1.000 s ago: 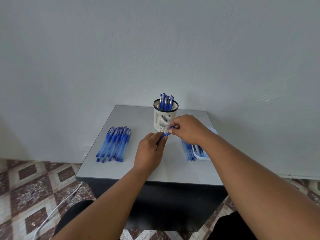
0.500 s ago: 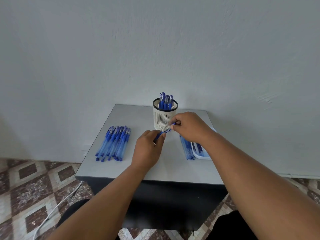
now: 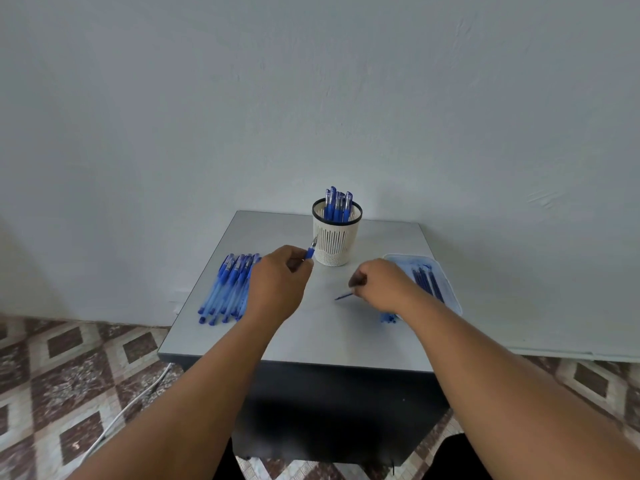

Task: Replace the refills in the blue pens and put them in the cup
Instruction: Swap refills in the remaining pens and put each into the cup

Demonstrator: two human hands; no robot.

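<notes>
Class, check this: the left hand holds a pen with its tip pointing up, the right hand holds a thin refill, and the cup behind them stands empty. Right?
Not quite: the cup is not empty. The head view shows several capped blue pens standing in it. The rest holds: the left hand grips a pen tip up, and the right hand holds a thin refill.

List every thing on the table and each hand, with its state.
cup: upright, holds capped pens
pen pile: lying flat, left side
tray: holds dark refills
left hand: grips pen part, tip up
right hand: pinches thin refill
</notes>
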